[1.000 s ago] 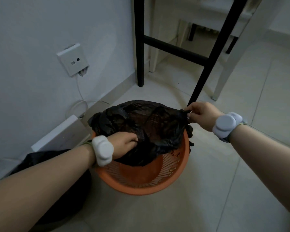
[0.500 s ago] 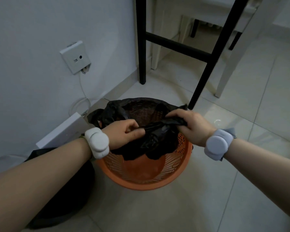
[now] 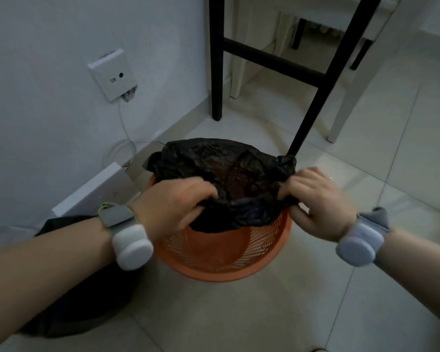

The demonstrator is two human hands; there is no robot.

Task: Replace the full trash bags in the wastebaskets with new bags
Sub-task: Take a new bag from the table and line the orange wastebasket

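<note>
Black plastic bag [image 3: 224,171] sits in the mouth of an orange basket [image 3: 224,257] on the tiled floor [image 3: 264,313]. The left hand [image 3: 173,204] and the right hand [image 3: 318,201] each grip its near edge with curled fingers, holding it open. Another dark bag [image 3: 69,308] lies beside the basket, near the wall socket [image 3: 112,74] and black chair legs [image 3: 216,59].

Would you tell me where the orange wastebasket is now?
Head view, centre: the orange wastebasket stands on the floor, under the black bag held by the left hand and right hand.
</note>
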